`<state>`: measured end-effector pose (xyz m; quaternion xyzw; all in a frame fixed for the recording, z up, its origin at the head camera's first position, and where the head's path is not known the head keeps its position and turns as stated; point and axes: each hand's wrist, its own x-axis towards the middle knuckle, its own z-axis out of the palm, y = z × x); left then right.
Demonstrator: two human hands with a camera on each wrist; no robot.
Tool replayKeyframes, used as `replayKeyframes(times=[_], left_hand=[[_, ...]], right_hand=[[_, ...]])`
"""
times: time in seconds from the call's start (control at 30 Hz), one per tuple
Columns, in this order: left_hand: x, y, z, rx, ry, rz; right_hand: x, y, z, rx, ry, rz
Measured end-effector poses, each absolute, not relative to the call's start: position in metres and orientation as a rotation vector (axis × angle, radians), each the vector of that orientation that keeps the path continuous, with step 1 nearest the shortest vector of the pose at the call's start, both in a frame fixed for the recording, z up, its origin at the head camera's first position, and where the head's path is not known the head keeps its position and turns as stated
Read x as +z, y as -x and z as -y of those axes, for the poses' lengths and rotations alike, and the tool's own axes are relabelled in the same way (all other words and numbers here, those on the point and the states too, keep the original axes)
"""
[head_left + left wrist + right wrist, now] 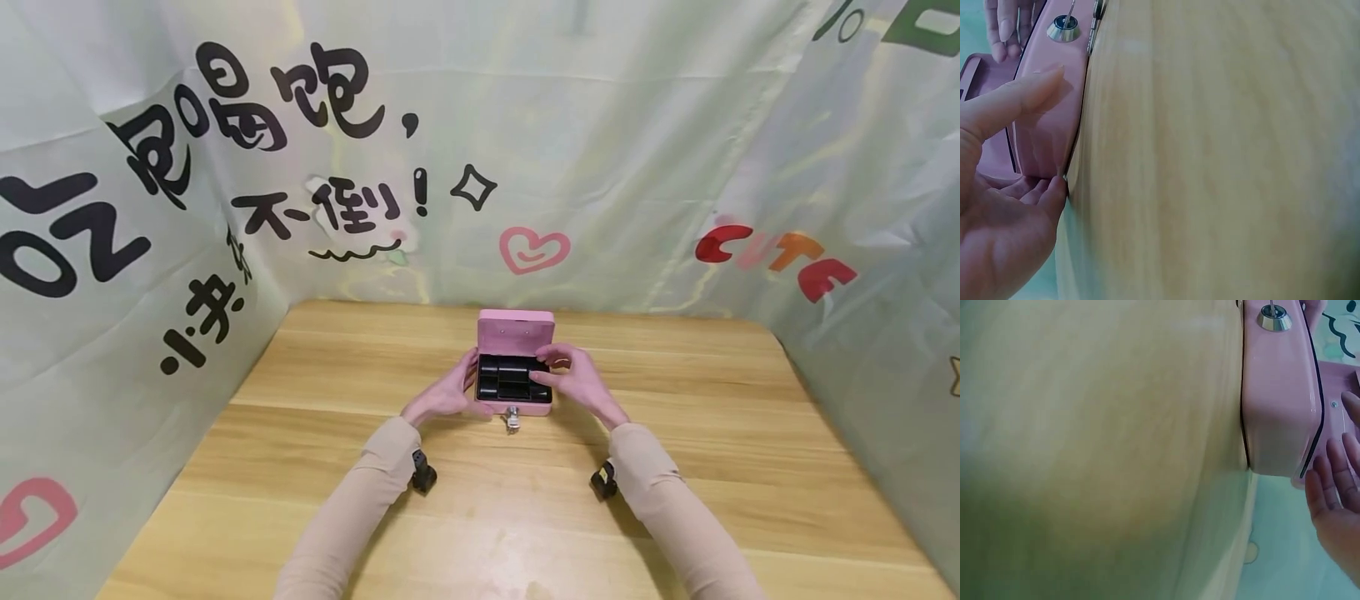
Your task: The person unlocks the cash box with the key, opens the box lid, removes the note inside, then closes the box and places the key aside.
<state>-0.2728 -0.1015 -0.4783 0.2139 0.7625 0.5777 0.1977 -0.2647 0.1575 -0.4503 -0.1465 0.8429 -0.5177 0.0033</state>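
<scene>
A pink cash box (pixel 534 409) stands on the table with its lid (pixel 516 333) raised at the back. Inside sits a black compartment tray (pixel 513 376), with no contents showing. A key stands in the round lock (pixel 1063 29) on the front, and a small bunch of keys (pixel 513 421) hangs there. My left hand (pixel 450 392) holds the box at its left front corner, thumb on the front face and fingers along the side. My right hand (pixel 579 379) hovers at the tray's right end, fingers loosely bent and spread; the right wrist view shows nothing between them.
The wooden table (pixel 360 358) reaches to a printed cloth backdrop (pixel 615 167) behind and at both sides. A small black camera sits on each wrist, the left camera (pixel 423 473) and the right camera (pixel 603 481), both above the tabletop.
</scene>
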Motion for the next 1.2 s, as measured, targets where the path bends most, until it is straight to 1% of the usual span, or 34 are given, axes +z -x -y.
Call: replayKeyframes(times=[0.33,0.6,1.0,1.2], left_hand=[[-0.482,0.275,0.105,1.617,-0.694,-2.114],[-0.483,0.276,0.106,1.624,-0.74,-2.1],[-0.48,0.275,0.114,1.654,-0.668,-2.063],[-0.481,0.274,0.116,1.649,-0.649,-2.063]], right_hand=[[-0.442,0.269,-0.139,-1.564,0.726,-2.59],[-0.445,0.279,-0.125,-1.369,0.895,-2.612],[-0.446,0.286,-0.112,-1.119,1.039,-2.608],[-0.445,0.288,-0.109,-1.069,1.033,-2.63]])
